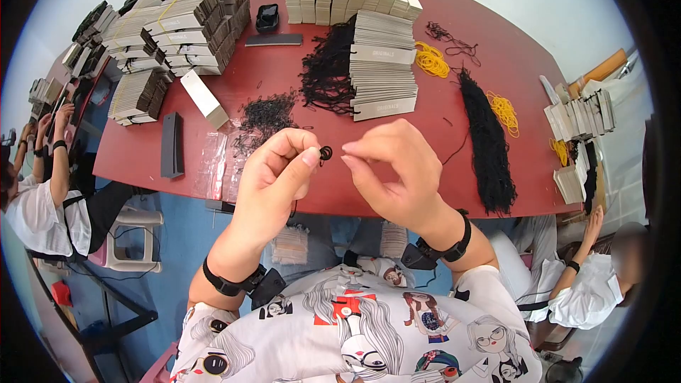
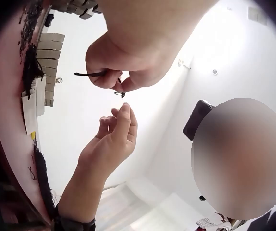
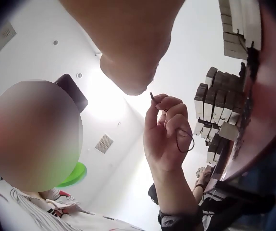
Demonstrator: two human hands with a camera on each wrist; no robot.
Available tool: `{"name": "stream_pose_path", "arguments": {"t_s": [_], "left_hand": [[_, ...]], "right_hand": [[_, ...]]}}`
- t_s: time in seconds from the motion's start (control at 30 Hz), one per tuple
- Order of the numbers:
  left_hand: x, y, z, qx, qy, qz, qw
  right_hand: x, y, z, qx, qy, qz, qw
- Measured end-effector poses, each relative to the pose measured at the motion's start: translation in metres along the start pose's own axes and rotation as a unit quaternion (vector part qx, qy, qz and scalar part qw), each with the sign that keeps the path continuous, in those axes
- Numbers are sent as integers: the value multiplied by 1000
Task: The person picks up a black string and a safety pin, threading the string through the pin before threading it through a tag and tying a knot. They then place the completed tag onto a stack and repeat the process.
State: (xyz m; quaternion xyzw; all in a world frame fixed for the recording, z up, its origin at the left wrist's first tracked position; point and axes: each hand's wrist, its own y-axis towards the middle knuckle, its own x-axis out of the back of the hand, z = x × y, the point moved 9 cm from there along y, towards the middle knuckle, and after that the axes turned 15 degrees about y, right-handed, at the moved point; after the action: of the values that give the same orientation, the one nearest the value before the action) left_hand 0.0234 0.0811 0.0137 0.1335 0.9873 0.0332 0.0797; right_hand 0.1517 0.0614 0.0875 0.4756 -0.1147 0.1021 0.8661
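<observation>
Between thumb and index finger, my left hand pinches a thin black elastic cord. A small dark coil of it sticks out past the fingertips in the head view. From the same hand, in the right wrist view, a loop of the cord hangs beside the curled fingers. My right hand is held just to the right, thumb and index finger bent toward each other with a small gap and nothing seen between them. The left wrist view has the right hand with its fingertips just below the cord's end.
Small black loops lie in a pile on the red table. Behind stand stacked grey cards with black cords, and bundled stacks. Black cord bundles and yellow rubber bands lie to the right. People sit at both sides.
</observation>
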Motion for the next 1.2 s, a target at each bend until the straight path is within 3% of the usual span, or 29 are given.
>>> {"name": "stream_pose_path", "arguments": {"t_s": [0.03, 0.17, 0.53, 0.83, 1.1, 1.2], "left_hand": [[0, 0, 0, 0, 0, 0, 1000], [-2, -1, -3, -8, 9, 4, 1000], [-5, -3, -3, -19, -7, 13, 1000], [1, -6, -14, -48, 109, -12, 993], [14, -18, -31, -114, 240, -116, 957], [18, -20, -34, -129, 223, -133, 957]], "right_hand": [[0, -2, 14, 76, -76, -7, 994], [-6, -1, 19, 85, -93, -23, 992], [-8, 0, 13, 39, -70, -41, 996], [-5, -3, 11, 54, -79, -60, 994], [-4, -3, 18, 103, -119, -42, 987], [-3, -1, 11, 50, -85, -36, 994]]}}
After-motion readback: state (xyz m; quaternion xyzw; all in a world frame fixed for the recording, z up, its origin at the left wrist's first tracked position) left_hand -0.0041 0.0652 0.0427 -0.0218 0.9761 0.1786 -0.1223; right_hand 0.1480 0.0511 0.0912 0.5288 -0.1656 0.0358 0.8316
